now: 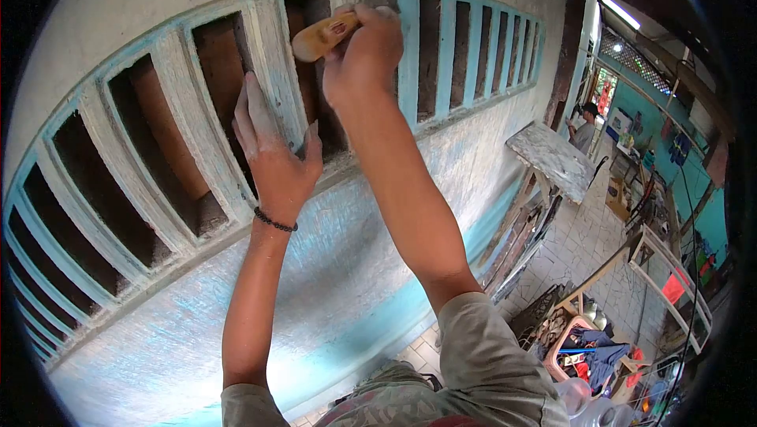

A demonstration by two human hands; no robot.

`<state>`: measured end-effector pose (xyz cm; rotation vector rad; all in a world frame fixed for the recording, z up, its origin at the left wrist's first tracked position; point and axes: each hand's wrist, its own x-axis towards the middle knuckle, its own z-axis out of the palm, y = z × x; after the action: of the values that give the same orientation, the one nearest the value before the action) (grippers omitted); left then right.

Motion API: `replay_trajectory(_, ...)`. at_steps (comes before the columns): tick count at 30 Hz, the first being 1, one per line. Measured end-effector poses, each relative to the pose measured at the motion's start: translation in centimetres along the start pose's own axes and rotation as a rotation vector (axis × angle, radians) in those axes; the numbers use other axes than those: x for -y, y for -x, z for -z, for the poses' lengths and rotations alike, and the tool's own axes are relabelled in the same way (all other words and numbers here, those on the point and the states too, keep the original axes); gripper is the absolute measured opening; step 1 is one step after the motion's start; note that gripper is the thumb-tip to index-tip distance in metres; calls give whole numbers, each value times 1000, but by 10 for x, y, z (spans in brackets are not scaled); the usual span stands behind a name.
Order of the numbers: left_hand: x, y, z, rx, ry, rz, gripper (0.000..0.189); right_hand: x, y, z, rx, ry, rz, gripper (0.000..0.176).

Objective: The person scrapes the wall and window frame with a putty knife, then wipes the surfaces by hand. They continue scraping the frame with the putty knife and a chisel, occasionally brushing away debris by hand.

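The grip of the right hand (363,52) covers the middle of the wood-handled metal scraper (325,34). Where handle joins blade is hidden; only the orange-brown butt and a grey corner of blade show. The left hand (272,155) turns its palm to the peeling white-and-turquoise slatted vent grille (197,127), so whether it clasps a slat or only leans on it cannot be told. The grille's left end is cut off by the dark lens rim, and its openings are too dark to see into. The grey short sleeves (489,356) run off the bottom edge. A distant person (584,123) is too small to make out. The heap of coloured cloth (593,348) in a pink basket (561,336) is blurred.
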<state>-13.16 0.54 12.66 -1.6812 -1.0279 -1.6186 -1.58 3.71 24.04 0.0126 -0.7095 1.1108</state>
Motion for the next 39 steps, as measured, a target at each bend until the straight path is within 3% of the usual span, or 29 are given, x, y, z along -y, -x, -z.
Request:
replay_trajectory(4, -1, 0, 1, -2, 14, 6, 103, -6, 6, -4, 1, -47, -4, 24)
replay_trajectory(8, 0, 0, -1, -15, 38, -4, 104, 2, -1, -3, -115, -51, -17, 6)
replay_trajectory(14, -1, -1, 0, -2, 10, 13, 104, 6, 1, 1, -47, 19, 2, 9)
replay_trajectory(17, -2, 1, 1, 9, 10, 21, 104, -3, 0, 2, 7, -57, -18, 22)
replay_trajectory(20, -1, -1, 0, -2, 26, 19, 104, 0, 3, -2, -70, -65, -34, 10)
replay_trajectory(29, -1, 1, 1, 5, -7, -2, 104, 0, -9, 4, -119, -26, -13, 11)
replay_trajectory(32, -1, -2, 1, 1, -10, 9, 104, -1, 15, -1, 18, -33, 28, 12)
replay_trajectory(35, -1, 1, 0, 11, -8, 9, 104, 1, 2, 0, -113, -16, 13, 12)
replay_trajectory(39, 0, 0, 0, -7, -7, -19, 104, -3, 9, 0, 1, -52, 22, 12)
